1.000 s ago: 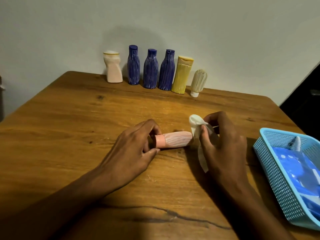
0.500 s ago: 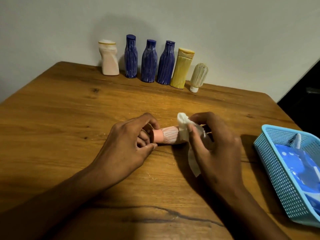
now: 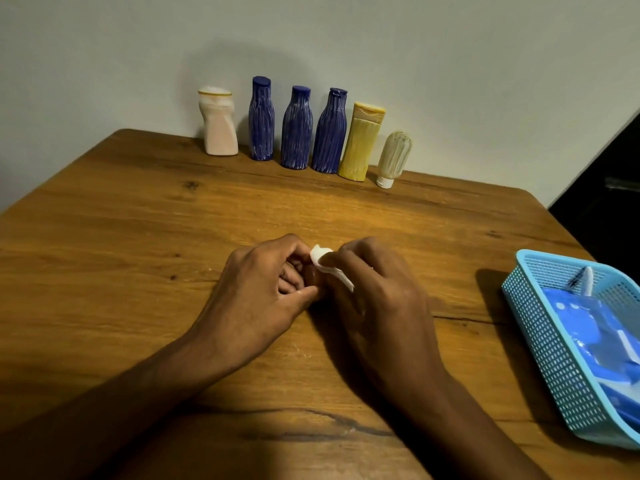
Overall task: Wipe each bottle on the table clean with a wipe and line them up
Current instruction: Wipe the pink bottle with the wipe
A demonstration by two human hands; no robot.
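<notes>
While both forearms reach in from the near edge of the wooden table (image 3: 138,237), we see the two hands meet at its middle. The left hand (image 3: 256,299) has its fingers curled, with thumb and fingertips closing on the end of a small pink bottle (image 3: 309,276) that lies between the hands; only a sliver of it shows, so we cannot tell how it lies. The right hand (image 3: 377,296) has its fingers curled over a white wipe (image 3: 323,263), pressing it around the bottle, with a crumpled corner of the wipe sticking up between the two hands and a strip trailing under the fingers. To the right, near the table's edge, stands a light blue mesh basket (image 3: 540,334) holding a blue packet (image 3: 595,334).

At the far edge, against the wall, six bottles stand upright in a row, close beside one another. From left to right we note a pale peach bottle (image 3: 219,124), a first blue bottle (image 3: 261,119), a second blue bottle (image 3: 297,128), a third blue bottle (image 3: 330,131), a yellow bottle (image 3: 362,142), and a small cream bottle (image 3: 394,157) standing on its white cap.
</notes>
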